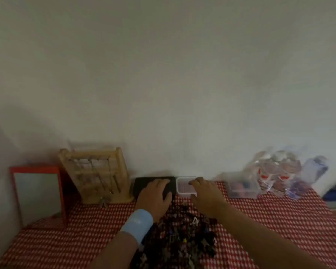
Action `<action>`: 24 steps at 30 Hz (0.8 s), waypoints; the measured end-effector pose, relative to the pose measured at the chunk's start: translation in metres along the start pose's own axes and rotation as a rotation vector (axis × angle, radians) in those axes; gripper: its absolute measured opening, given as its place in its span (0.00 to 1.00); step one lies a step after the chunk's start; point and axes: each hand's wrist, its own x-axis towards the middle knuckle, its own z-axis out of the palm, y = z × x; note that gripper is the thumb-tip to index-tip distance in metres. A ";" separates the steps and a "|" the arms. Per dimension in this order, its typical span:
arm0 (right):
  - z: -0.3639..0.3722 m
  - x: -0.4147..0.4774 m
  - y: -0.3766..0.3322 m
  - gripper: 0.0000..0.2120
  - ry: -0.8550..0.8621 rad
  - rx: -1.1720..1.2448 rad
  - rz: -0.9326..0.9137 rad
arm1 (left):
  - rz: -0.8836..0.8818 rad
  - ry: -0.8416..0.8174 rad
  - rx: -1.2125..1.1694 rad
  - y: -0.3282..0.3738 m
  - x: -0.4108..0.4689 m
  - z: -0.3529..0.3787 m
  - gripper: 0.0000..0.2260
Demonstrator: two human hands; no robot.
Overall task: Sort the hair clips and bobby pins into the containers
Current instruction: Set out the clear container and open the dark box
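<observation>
- Red-framed mirror point(36, 193) at eight o'clock, standing upright.
- Wooden rack point(97, 175) at seven o'clock, just beside it.
- Clear plastic bags point(275, 171) at four o'clock.
- Red-checked cloth point(279, 220) underneath.

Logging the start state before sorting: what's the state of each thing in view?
black container: by the wall, lid unclear
clear container: looks lidless, contents unclear
left hand: rests flat on black container
right hand: open, fingers at clear container
hair clips: unsorted heap on tablecloth
clear storage box: seemingly lidded, coloured items inside
red-framed mirror: standing
wooden rack: upright
</observation>
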 end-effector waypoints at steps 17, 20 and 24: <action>0.064 0.052 0.088 0.25 -0.141 -0.169 0.224 | 0.244 -0.218 0.073 0.029 0.110 0.123 0.22; 0.076 0.052 0.094 0.21 -0.098 -0.016 0.204 | 0.282 -0.090 0.104 0.030 0.116 0.132 0.18; 0.074 0.044 0.093 0.21 0.053 -0.013 0.201 | 0.353 -0.039 0.113 0.023 0.119 0.138 0.20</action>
